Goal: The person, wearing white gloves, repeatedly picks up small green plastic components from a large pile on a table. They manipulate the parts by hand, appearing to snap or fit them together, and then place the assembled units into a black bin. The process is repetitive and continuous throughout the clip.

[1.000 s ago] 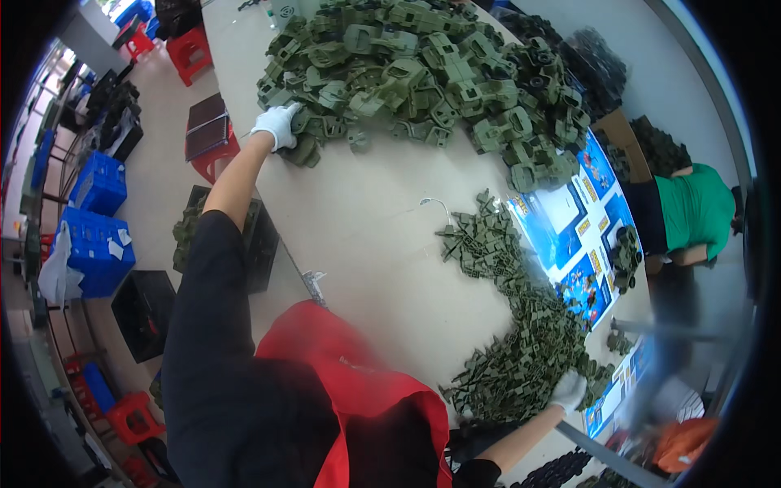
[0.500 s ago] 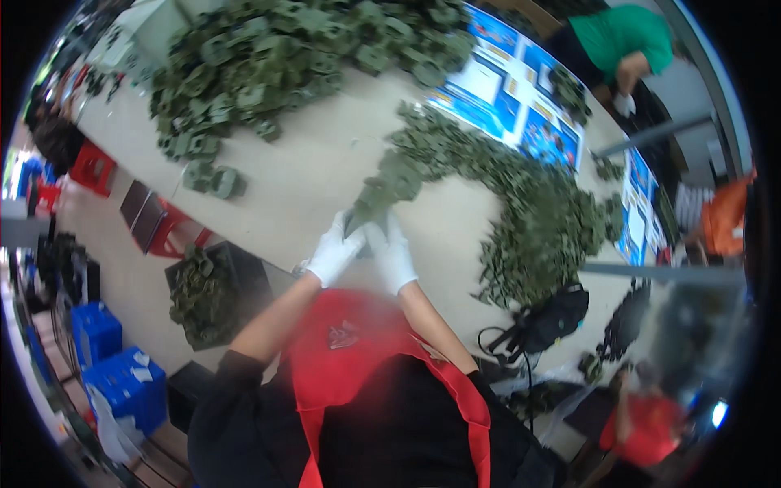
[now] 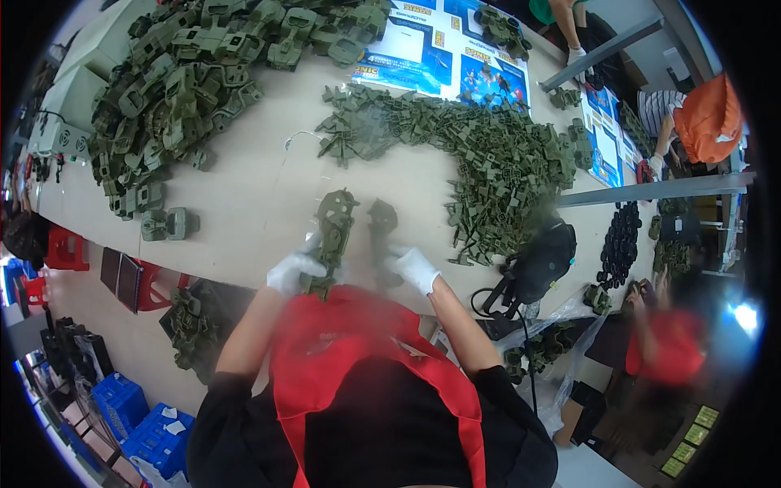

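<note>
In my left hand point(image 3: 297, 271), closed at its lower part, an olive-green plastic toy vehicle part point(image 3: 334, 220) is held upright over the near table edge. My right hand point(image 3: 415, 269) is apart from it to the right, fingers stretched to the left, with nothing visible in them. Beside its fingertips is a blurred dark shape point(image 3: 382, 218); I cannot tell whether it is a shadow or a part. Both hands wear white gloves. Ahead and right lies a heap of small green plastic pieces point(image 3: 508, 159).
Larger green vehicle bodies point(image 3: 183, 106) are piled at the far left, two of them point(image 3: 169, 224) nearer. Blue printed sheets point(image 3: 480, 65) lie behind the small pieces. A black bag point(image 3: 541, 260) rests at the right edge, below a metal bar point(image 3: 651, 190). Co-workers are at the right.
My hands, together before, have parted; the right has moved to the right. The green part now stands clear in my left hand. The view has shifted, so the piles appear further left.
</note>
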A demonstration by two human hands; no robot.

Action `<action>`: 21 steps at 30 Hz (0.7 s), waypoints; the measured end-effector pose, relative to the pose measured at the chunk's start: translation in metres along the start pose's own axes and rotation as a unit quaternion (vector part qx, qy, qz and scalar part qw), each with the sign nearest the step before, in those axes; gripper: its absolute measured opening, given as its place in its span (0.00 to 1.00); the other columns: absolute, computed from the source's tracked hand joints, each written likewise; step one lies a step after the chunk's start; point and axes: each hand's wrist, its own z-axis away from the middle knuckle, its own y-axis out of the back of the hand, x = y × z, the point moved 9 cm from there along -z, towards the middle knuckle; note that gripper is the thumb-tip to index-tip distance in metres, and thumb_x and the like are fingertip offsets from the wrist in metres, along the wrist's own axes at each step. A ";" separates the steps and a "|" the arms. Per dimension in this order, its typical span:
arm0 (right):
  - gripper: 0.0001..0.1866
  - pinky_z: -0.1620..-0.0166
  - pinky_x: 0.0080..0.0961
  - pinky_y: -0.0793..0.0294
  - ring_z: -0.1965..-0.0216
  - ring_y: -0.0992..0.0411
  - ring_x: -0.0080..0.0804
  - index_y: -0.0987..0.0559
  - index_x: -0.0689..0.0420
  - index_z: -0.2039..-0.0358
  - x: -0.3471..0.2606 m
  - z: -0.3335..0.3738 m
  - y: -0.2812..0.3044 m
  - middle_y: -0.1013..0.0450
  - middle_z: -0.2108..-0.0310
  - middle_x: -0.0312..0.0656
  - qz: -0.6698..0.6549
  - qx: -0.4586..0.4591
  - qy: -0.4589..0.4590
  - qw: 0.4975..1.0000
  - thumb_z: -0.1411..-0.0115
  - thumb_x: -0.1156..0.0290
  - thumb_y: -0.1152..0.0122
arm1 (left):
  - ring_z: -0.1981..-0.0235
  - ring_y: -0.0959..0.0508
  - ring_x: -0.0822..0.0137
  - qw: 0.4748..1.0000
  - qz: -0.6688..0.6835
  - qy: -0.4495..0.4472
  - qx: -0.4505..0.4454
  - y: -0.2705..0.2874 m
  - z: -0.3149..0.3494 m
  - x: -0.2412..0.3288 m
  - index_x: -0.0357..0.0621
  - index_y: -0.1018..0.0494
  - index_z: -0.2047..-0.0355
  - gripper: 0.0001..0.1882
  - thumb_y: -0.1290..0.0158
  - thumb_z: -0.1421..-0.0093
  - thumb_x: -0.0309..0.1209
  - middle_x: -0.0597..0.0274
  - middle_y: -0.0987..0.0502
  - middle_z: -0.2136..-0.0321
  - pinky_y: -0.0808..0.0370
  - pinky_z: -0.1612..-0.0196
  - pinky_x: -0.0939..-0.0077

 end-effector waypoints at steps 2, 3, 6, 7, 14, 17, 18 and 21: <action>0.29 0.55 0.27 0.25 0.61 0.23 0.41 0.33 0.64 0.41 -0.033 0.014 0.010 0.24 0.60 0.59 0.164 -0.015 -0.094 0.982 0.42 0.64 0.47 | 0.53 0.24 0.40 0.997 -0.064 -0.027 -0.020 -0.013 0.010 0.005 0.43 0.50 0.35 0.47 0.48 0.58 0.16 0.38 0.29 0.52 0.24 0.53 0.43; 0.29 0.57 0.30 0.24 0.63 0.23 0.42 0.32 0.63 0.42 -0.040 0.003 0.013 0.24 0.61 0.57 0.233 -0.001 -0.022 0.972 0.42 0.63 0.47 | 0.52 0.25 0.39 0.994 -0.099 -0.042 -0.032 -0.021 0.011 0.008 0.43 0.51 0.34 0.47 0.47 0.57 0.17 0.38 0.30 0.50 0.24 0.52 0.43; 0.26 0.60 0.38 0.24 0.65 0.23 0.46 0.27 0.60 0.46 -0.054 -0.039 0.021 0.23 0.62 0.54 0.413 0.032 0.107 0.904 0.43 0.60 0.46 | 0.50 0.26 0.40 0.980 -0.009 -0.153 -0.129 -0.055 0.012 0.026 0.42 0.51 0.34 0.43 0.49 0.52 0.21 0.41 0.32 0.48 0.25 0.50 0.45; 0.24 0.60 0.40 0.24 0.65 0.23 0.47 0.26 0.59 0.48 -0.068 -0.051 0.030 0.23 0.61 0.53 0.464 0.031 0.087 0.881 0.43 0.60 0.46 | 0.50 0.26 0.41 0.999 0.031 -0.018 0.036 -0.021 -0.007 0.008 0.42 0.54 0.33 0.39 0.51 0.44 0.28 0.42 0.32 0.46 0.25 0.50 0.46; 0.14 0.53 0.43 0.27 0.58 0.27 0.50 0.21 0.56 0.60 -0.154 -0.128 0.112 0.25 0.61 0.52 0.422 0.254 0.213 0.844 0.48 0.69 0.41 | 0.54 0.23 0.49 0.974 -0.149 -0.172 0.020 -0.048 -0.027 0.044 0.42 0.53 0.34 0.46 0.41 0.47 0.39 0.44 0.32 0.46 0.22 0.52 0.59; 0.16 0.52 0.42 0.28 0.57 0.27 0.50 0.21 0.56 0.60 -0.131 -0.128 0.115 0.25 0.61 0.52 0.407 0.236 0.150 0.870 0.49 0.67 0.38 | 0.52 0.24 0.50 0.973 -0.076 -0.217 0.024 -0.062 -0.027 0.064 0.42 0.51 0.34 0.51 0.36 0.52 0.46 0.46 0.32 0.47 0.21 0.54 0.58; 0.16 0.52 0.42 0.28 0.57 0.27 0.51 0.21 0.56 0.59 -0.121 -0.121 0.116 0.25 0.62 0.52 0.394 0.239 0.127 0.878 0.50 0.67 0.37 | 0.52 0.24 0.50 0.976 -0.051 -0.211 0.017 -0.059 -0.031 0.063 0.42 0.51 0.35 0.51 0.36 0.52 0.48 0.46 0.32 0.47 0.21 0.55 0.57; 0.19 0.58 0.36 0.25 0.63 0.25 0.46 0.23 0.61 0.59 -0.095 -0.100 0.127 0.23 0.63 0.50 0.307 0.258 0.097 0.911 0.51 0.67 0.34 | 0.53 0.24 0.52 0.979 -0.015 -0.200 0.026 -0.071 -0.030 0.065 0.42 0.49 0.37 0.50 0.37 0.52 0.53 0.47 0.32 0.48 0.20 0.57 0.54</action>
